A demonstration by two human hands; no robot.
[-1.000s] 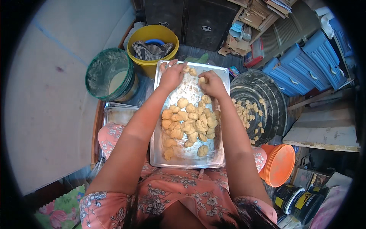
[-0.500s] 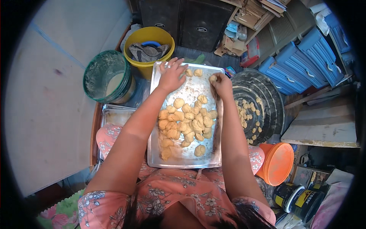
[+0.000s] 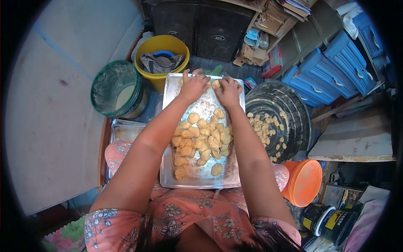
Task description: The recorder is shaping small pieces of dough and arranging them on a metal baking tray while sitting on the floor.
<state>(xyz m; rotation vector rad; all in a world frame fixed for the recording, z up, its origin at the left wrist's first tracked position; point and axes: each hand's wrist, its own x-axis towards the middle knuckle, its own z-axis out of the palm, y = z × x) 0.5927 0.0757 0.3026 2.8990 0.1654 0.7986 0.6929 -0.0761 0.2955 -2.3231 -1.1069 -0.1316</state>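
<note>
A metal baking tray (image 3: 193,181) rests across my lap. A heap of yellowish dough pieces (image 3: 203,143) lies on its middle and near part. At the tray's far end, my left hand (image 3: 194,87) has its fingers apart, its thumb side close to a small dough piece (image 3: 215,84). My right hand (image 3: 229,93) comes from the other side with thumb and fingers closed around that same dough piece. A bit of dough shows beside my left fingers, mostly hidden by them.
Right of the tray, a round black basin (image 3: 296,122) holds many smaller dough pieces. An orange bucket (image 3: 307,182) stands nearer me. A green bucket (image 3: 97,90) and a yellow bucket (image 3: 178,72) with a checked cloth stand at the far left. Blue drawers (image 3: 323,77) line the far right.
My right hand has moved left from the tray's right edge, toward my left hand. My left hand has shifted slightly right, its fingers more bent. The tray appears slightly lower and farther left.
</note>
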